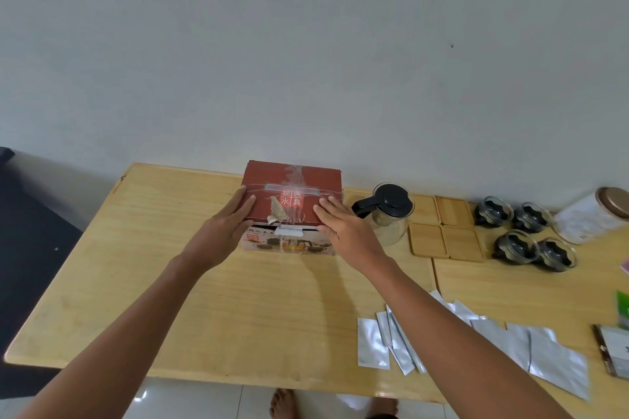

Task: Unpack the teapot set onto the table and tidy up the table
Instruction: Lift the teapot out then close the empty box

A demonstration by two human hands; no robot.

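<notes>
**Both hands flat on the taped box**

One red teapot-set box (pixel 292 194) sits on the counter (pixel 170 282), left hand (pixel 226 224) and right hand (pixel 340 224) resting open-fingered on its lid. Rightward: one glass teapot (pixel 388 214), four bamboo coasters (pixel 446 231), four glass cups (pixel 524 235).

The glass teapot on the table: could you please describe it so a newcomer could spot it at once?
On the wooden table, look just right of the red box the hands rest on. The teapot stands there, left of the wooden coasters: the only tall clear vessel with a black lid and handle.
</notes>
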